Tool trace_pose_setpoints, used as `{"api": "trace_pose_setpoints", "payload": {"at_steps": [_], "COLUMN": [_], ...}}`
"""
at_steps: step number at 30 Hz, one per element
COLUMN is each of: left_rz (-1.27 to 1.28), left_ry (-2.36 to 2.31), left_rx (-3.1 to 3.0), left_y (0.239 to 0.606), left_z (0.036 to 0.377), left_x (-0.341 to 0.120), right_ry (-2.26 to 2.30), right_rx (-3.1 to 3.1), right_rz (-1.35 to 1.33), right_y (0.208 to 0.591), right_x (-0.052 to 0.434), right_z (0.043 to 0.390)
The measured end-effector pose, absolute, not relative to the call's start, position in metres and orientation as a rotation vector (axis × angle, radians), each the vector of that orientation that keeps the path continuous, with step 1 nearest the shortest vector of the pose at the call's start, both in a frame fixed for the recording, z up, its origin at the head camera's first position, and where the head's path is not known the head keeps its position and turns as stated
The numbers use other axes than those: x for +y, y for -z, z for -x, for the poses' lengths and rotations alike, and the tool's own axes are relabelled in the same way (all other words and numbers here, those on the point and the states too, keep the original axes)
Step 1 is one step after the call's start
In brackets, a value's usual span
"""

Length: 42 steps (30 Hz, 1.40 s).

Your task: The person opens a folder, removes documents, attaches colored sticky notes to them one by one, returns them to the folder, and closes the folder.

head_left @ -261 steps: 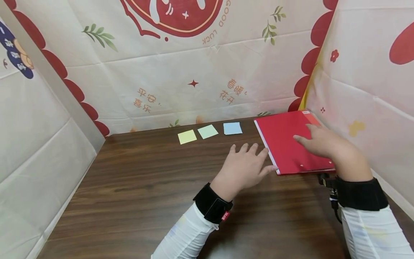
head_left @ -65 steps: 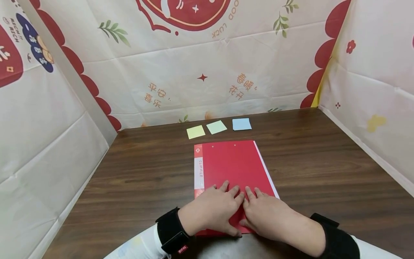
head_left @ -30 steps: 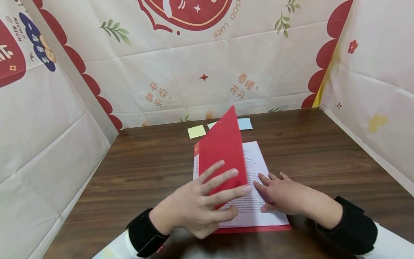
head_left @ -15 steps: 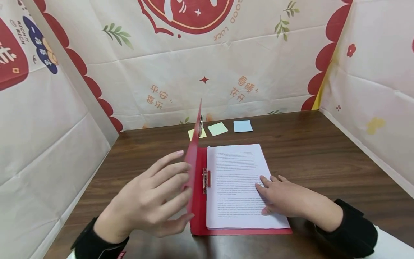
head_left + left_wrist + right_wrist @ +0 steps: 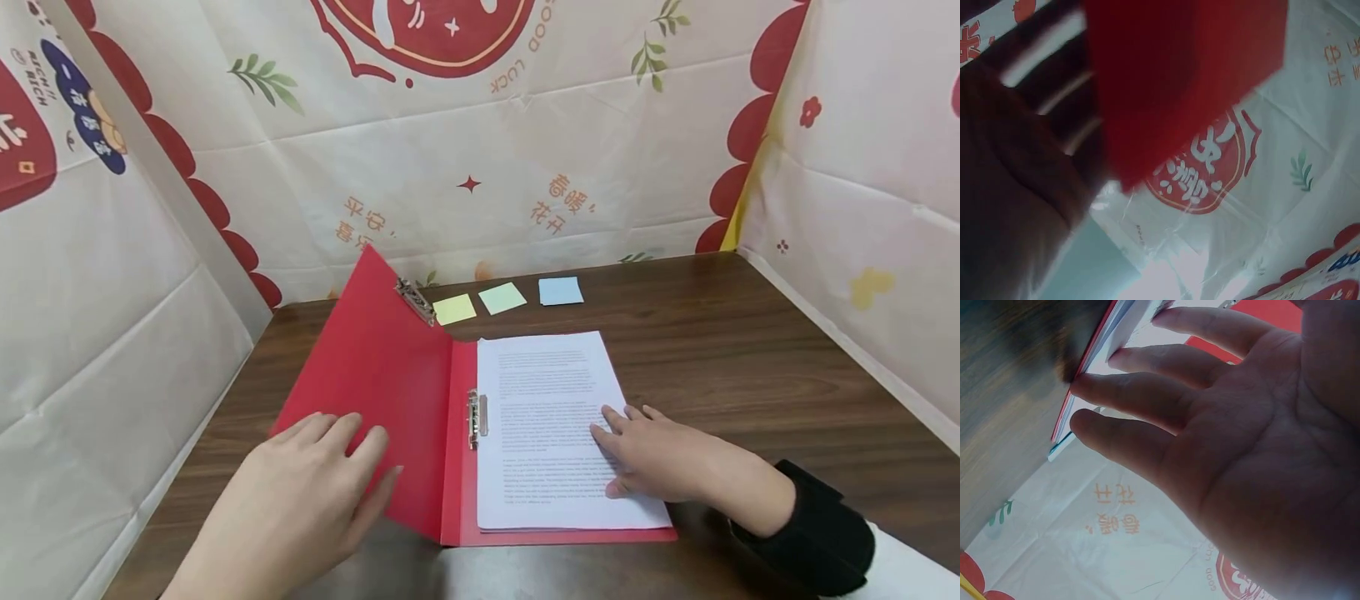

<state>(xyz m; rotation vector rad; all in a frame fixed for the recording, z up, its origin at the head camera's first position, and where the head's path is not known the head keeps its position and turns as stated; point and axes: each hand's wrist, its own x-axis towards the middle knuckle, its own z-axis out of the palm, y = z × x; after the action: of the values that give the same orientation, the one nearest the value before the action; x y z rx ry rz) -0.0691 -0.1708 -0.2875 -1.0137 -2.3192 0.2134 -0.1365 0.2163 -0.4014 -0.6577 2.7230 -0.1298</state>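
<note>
The flat left hand (image 5: 300, 492) is pressing the folder (image 5: 390, 392) cover (thin, springy), the flat right hand (image 5: 660, 454) steadying loose pages (image 5: 551, 392).

Page print (image 5: 551, 417) too small to read (left wrist view blurred); left forearm cut off.

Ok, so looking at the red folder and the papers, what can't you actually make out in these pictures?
- Printed text on the paper stack: too small to read in the head view.
- Lower right of the stack: covered by the right hand.
- Red folder cover: a blurred red patch in the left wrist view; the left hand hides its near corner.
- Sticky notes: any writing too small to tell.
</note>
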Motion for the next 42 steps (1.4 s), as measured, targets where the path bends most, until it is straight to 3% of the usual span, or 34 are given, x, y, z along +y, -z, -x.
{"api": "trace_pose_setpoints", "payload": {"at_steps": [7, 14, 21, 27, 42], "left_rz": [0.701, 0.792, 0.545, 0.413, 0.537], "left_ry": [0.023, 0.262, 0.116, -0.116, -0.163], "left_rx": [-3.018, -3.457, -3.499, -3.498, -3.419], "left_y": [0.319, 0.349, 0.377, 0.399, 0.405], "left_z": [0.081, 0.114, 0.147, 0.147, 0.143], "left_x": [-0.171, -0.126, -0.087, -0.068, -0.070], "right_ry": [0.111, 0.131, 0.155, 0.188, 0.146], "right_rx": [2.737, 2.726, 2.735, 2.707, 2.717], "right_rz": [0.679, 0.634, 0.629, 0.606, 0.638], "right_y": [0.399, 0.400, 0.400, 0.402, 0.397], "right_x": [0.215, 0.215, 0.214, 0.214, 0.213], "right_z": [0.137, 0.137, 0.139, 0.137, 0.135]}}
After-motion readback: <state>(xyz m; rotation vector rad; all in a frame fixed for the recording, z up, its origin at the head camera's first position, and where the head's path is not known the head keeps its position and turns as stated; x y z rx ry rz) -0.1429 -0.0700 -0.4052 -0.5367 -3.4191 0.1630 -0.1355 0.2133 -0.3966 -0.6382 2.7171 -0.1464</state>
